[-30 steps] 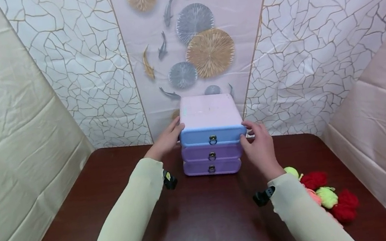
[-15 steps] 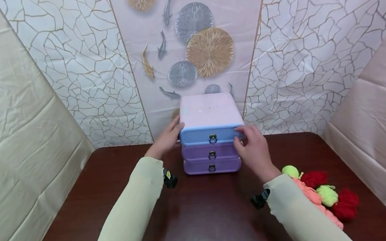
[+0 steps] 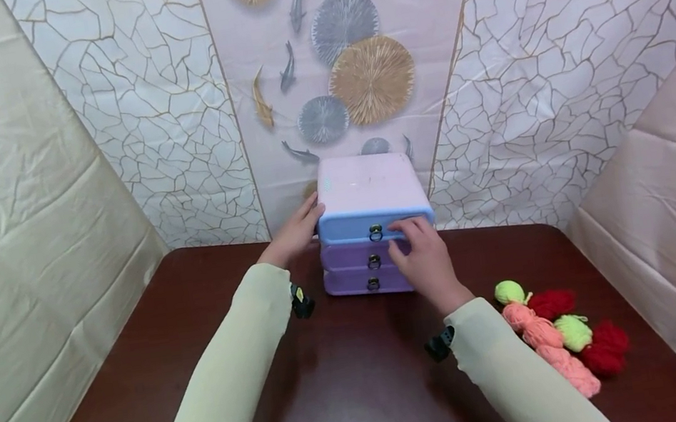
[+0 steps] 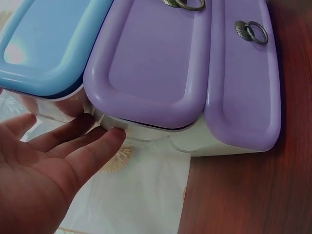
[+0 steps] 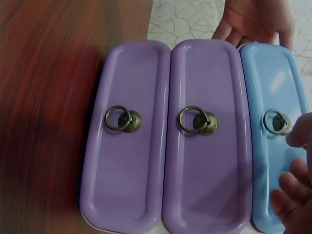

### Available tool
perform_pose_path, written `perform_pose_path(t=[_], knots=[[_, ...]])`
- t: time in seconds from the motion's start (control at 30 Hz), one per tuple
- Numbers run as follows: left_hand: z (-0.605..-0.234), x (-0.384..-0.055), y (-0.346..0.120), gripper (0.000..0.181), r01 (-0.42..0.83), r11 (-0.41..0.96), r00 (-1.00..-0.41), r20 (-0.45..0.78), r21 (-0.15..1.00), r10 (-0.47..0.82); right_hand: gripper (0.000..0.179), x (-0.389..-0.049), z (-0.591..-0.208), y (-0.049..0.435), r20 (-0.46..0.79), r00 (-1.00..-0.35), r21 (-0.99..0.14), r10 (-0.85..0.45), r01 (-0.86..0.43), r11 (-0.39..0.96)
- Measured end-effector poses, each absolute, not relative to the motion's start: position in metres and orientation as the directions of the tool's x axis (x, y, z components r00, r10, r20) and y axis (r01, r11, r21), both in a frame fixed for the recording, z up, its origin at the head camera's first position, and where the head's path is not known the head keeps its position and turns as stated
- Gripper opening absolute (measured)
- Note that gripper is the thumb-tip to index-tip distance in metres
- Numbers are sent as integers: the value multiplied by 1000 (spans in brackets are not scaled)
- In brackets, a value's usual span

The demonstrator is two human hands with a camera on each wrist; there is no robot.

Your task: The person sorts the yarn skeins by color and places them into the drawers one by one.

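A small three-drawer cabinet with a pale pink top stands at the back of the table. Its top drawer is blue; the middle drawer and bottom drawer are purple. Each front bears a bronze ring pull. My left hand touches the cabinet's left side, fingers extended, as the left wrist view shows; the thumb lies near its upper edge. My right hand is in front of the blue drawer, its loosely bent fingers just right of the ring pull and holding nothing.
Balls and skeins of yarn lie at the table's right: coral yarn, green yarn and red yarn. Behind the cabinet hangs a patterned cloth backdrop. The dark wooden table extends in front.
My right hand has moved left from the cabinet's right edge across the blue drawer front to beside its ring pull. My left hand stays at the left side. The head view has tilted slightly down.
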State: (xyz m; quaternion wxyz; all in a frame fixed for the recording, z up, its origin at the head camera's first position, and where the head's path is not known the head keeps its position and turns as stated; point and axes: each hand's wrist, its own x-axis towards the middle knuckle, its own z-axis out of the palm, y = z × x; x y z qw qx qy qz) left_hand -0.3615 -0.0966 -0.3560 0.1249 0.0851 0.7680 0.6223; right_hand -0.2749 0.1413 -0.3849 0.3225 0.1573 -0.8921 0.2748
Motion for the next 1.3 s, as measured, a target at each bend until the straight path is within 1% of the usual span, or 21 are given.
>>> perform_pose_path(t=[0.33,0.8,0.9,1.07,1.3], knots=[[-348,-367,-94,59,-13,212,-955,-75,977,286,30,-280,-378,132,614,-772,-344,-162,-447,825],[-342,-367,-92,60,6,218,-955,-60,976,292,41,-281,-369,120,552,-807,-210,-209,-377,902],[-343,-366,-94,60,7,222,-955,-59,975,290,40,-280,-368,118,547,-804,-179,-233,-384,906],[-345,-361,-97,61,1,233,-956,-67,972,286,35,-279,-366,114,534,-810,-169,-241,-382,909],[-350,-358,-97,60,-17,227,-954,-84,974,289,21,-277,-370,112,540,-811,-180,-227,-374,910]])
